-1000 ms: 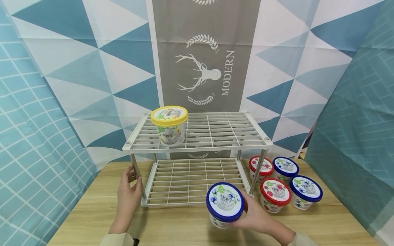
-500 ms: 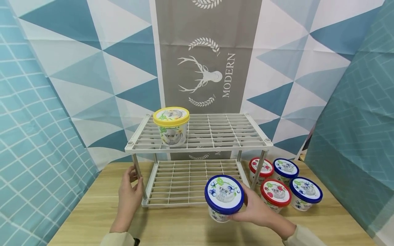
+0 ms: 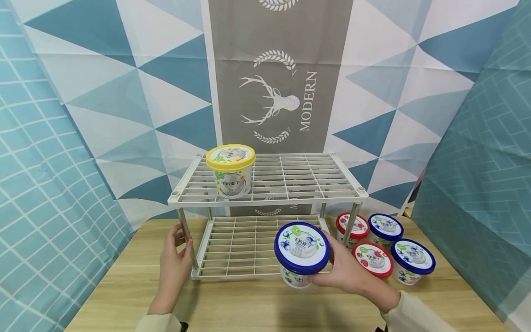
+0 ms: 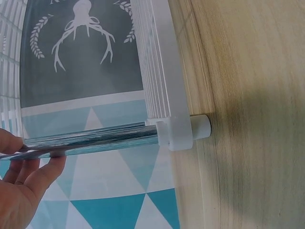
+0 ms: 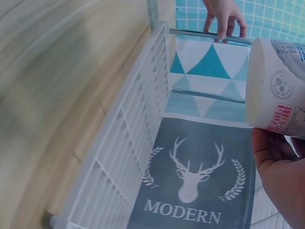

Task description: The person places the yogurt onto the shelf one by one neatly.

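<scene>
My right hand (image 3: 347,269) grips the side of a blue-lidded ice cream tub (image 3: 301,249), holding it upright in front of the lower shelf. In the right wrist view the white tub (image 5: 281,86) shows its printed side, with fingers beneath it. My left hand (image 3: 176,259) is at the front left leg of a white two-tier rack (image 3: 265,202). In the left wrist view its thumb and fingers pinch that metal leg (image 4: 95,139). A yellow-lidded tub (image 3: 231,171) stands on the upper shelf, toward the left.
Right of the rack on the wooden table (image 3: 232,309) stand two red-lidded tubs, the nearer one (image 3: 372,259) partly behind my right hand, and two blue-lidded tubs, one at the front right (image 3: 413,259). A patterned cloth (image 3: 174,92) hangs behind the rack.
My right hand has raised the blue-lidded tub and brought it slightly toward the rack. My left hand stays at the rack leg. The head view has shifted slightly.
</scene>
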A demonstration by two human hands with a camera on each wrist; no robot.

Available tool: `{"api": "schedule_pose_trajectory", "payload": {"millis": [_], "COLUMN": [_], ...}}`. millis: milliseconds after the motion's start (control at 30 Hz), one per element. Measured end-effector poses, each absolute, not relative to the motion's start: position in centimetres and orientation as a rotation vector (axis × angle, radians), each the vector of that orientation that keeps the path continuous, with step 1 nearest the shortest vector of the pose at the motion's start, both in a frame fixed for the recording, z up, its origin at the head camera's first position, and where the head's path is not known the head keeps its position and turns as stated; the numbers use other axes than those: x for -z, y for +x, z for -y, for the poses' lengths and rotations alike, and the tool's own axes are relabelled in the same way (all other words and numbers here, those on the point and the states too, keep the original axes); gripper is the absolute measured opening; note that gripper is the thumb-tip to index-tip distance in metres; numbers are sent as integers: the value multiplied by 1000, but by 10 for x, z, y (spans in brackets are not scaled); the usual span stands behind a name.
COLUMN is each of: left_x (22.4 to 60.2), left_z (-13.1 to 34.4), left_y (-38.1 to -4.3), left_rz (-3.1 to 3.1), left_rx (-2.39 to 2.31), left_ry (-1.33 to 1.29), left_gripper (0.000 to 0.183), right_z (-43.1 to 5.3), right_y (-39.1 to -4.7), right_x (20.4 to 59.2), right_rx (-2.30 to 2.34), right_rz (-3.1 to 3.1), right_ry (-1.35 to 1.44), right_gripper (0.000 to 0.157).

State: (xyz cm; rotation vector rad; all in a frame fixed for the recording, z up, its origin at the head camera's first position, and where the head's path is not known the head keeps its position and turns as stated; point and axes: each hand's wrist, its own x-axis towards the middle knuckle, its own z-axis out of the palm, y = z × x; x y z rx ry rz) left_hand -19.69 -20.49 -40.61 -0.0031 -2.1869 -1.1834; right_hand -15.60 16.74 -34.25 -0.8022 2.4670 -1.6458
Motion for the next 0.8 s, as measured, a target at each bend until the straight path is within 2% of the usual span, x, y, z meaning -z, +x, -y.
{"api": "schedule_pose_trajectory", "payload": {"millis": [567, 800], "left_x": [407, 406], "left_z": [204, 204], "left_y": [-196, -196], "left_rz": [2194, 2204], "left_rx": [1176, 1197], "left_ry": [-9, -4], "left_gripper": [49, 49], "right_z": [-162, -159], "right_y": [-155, -157], "right_x": [316, 304], "right_rx": [1686, 1683], "right_rz": [-2486, -2527], "right_ry": [-766, -915], "right_gripper": [79, 76]}}
